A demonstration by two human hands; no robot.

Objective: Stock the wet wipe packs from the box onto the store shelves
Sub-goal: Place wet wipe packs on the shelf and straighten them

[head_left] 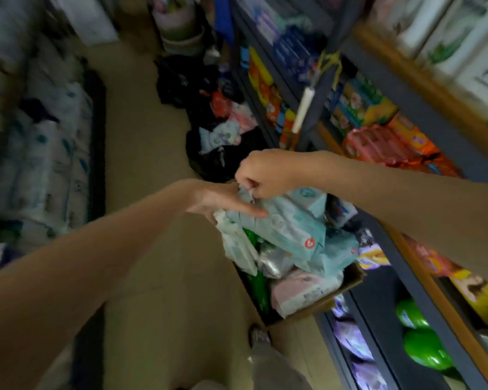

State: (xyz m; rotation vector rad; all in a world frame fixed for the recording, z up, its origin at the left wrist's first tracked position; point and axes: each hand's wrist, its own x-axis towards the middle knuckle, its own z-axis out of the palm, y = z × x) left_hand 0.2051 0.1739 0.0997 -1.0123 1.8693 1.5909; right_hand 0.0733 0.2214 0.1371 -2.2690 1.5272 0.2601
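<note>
Right hand (261, 171) pinching top edge of teal wet wipe pack (288, 226) above box (347, 285); left hand (223, 201) flat against it, fingers straight; shelves (406, 280) rightward.

Glossy plastic packs (288, 229), matt cardboard box (321, 302)

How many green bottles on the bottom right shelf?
2, both on the dark lower shelf at right: one green bottle nearer the cardboard box, the other just below it in frame. More may sit beyond the frame edge.
</note>
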